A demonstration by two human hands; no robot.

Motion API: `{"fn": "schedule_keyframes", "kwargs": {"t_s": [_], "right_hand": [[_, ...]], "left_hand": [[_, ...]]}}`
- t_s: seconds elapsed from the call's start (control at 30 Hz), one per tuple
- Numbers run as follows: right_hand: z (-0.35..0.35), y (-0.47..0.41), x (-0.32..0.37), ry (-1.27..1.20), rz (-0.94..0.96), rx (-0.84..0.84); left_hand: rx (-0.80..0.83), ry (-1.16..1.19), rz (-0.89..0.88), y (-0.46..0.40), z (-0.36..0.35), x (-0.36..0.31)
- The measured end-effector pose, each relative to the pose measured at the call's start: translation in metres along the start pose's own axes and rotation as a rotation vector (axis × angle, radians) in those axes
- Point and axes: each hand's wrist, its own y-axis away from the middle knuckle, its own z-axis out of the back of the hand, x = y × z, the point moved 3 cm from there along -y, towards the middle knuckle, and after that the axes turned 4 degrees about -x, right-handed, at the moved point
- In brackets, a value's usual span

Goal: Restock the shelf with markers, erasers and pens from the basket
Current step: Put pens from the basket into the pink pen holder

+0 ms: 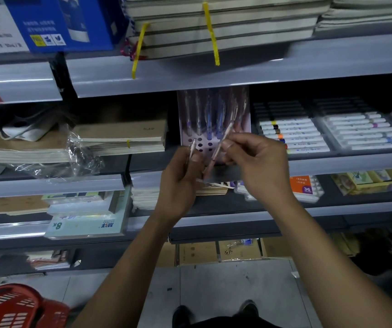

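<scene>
both your hands are up at the middle of the frame, right in front of the pen display stand (pixel 214 124), that pale lilac holder with round holes and a row of pens standing in it on the middle shelf (pixel 332 164). your left hand (pixel 180 183) has thumb and fingers pinched on a pen (pixel 192 150), its tip poking up beside the stand's holes. your right hand (pixel 259 166) has fingers curled and clamped on a second, pinkish pen (pixel 219 147), which slants up toward the stand. the two hands sit close together, not quite touching. to the right on the same shelf lie trays of markers (pixel 294 136), caps to the left. the red basket (pixel 14 306) is on the floor at the lower left of the frame, well apart from your hands.
</scene>
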Motion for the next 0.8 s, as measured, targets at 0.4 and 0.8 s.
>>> {"fn": "schedule_keyframes", "kwargs": {"t_s": [0.4, 0.8], "right_hand": [[0.036, -0.044, 0.004, 0.1, 0.081, -0.347], [0.03, -0.067, 0.002, 0.339, 0.154, -0.406]], "left_hand": [[0.018, -0.511, -0.144, 0.002, -0.003, 0.005], [0.017, -0.506, -0.123, 0.003, -0.001, 0.002]]}}
